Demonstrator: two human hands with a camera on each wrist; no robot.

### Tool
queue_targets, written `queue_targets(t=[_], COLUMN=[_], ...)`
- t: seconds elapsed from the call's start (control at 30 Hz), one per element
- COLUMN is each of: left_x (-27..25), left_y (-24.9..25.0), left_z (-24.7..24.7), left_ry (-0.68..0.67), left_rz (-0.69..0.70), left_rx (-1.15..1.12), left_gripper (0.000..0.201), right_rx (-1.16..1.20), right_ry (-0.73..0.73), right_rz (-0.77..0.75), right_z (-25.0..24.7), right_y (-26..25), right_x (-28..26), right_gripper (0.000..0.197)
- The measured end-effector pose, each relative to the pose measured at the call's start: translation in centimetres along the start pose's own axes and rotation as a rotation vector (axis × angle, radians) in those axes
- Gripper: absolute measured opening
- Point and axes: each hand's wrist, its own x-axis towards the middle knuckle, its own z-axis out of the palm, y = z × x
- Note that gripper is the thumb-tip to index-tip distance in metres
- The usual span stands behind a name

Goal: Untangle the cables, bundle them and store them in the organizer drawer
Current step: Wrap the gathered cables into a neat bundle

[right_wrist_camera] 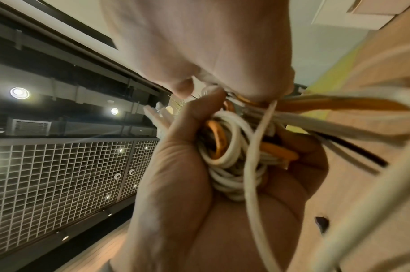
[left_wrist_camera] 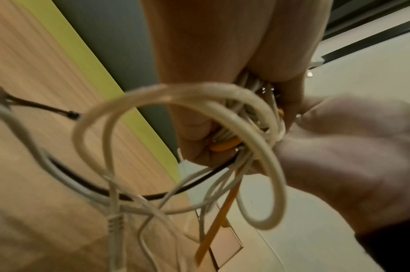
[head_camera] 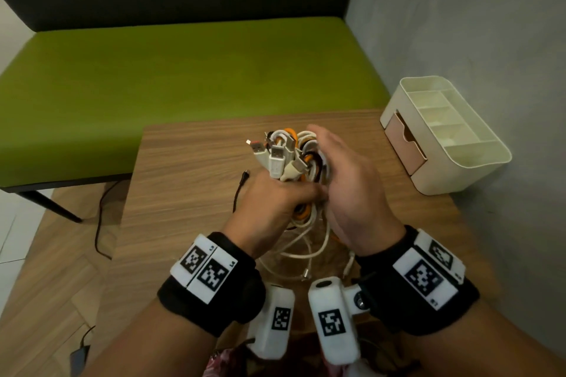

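The left hand (head_camera: 275, 202), wrist raised, fists round the tangled bundle of white, orange and black USB cables (head_camera: 281, 156), plugs pointing up, left of the cream plastic organizer box (head_camera: 444, 180). The right hand (head_camera: 349, 187) cups the coils from the organizer's side, fingers curled round them.

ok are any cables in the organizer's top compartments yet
No, the organizer holds none; the left hand grips the cable bundle above the table.

cables (head_camera: 277, 159): white, orange, black | bench (head_camera: 183, 86): green | organizer (head_camera: 428, 180): cream | table (head_camera: 190, 180): woodgrain
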Motion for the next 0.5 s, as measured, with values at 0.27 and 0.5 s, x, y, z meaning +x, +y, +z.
queue_targets(t=[0.27,0.5], left_x=[-0.4,0.0], left_y=[0.3,0.5], left_z=[0.2,0.1], left_ry=[0.078,0.168], left_rz=[0.125,0.131], left_rx=[0.098,0.038], left_gripper=[0.027,0.026], right_rx=[0.032,-0.226], right_ry=[-0.429,-0.541], right_rz=[0.157,0.122], right_z=[-1.1,-2.4], right_y=[-1.4,-2.1], right_x=[-0.5,-0.1], right_gripper=[0.119,0.086])
